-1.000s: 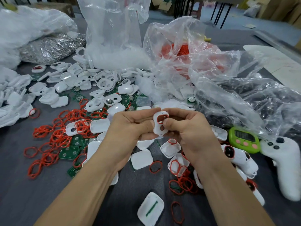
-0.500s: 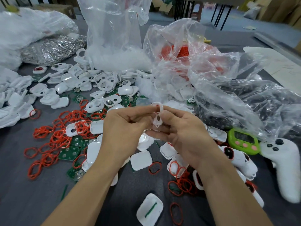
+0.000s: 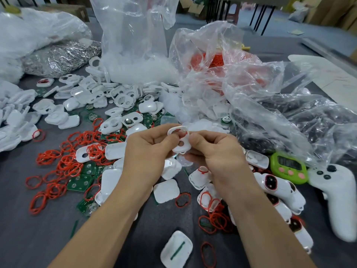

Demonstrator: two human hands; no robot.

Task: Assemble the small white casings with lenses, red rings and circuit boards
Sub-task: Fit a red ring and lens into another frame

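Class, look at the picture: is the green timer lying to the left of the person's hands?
No, the green timer lies beyond the right hand, beside the white controller.

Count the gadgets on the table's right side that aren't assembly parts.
2. A green timer lies to the right of the right hand. A white controller sits beside the timer at the frame's right edge. Others may be hidden under the plastic bags.

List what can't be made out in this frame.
Head view only.
white casing: lower end covered by the left hand and right hand pinching it; whether anything is seated inside, cannot tell.
green timer: display too blurred to read.
white controller: cut by the right edge.
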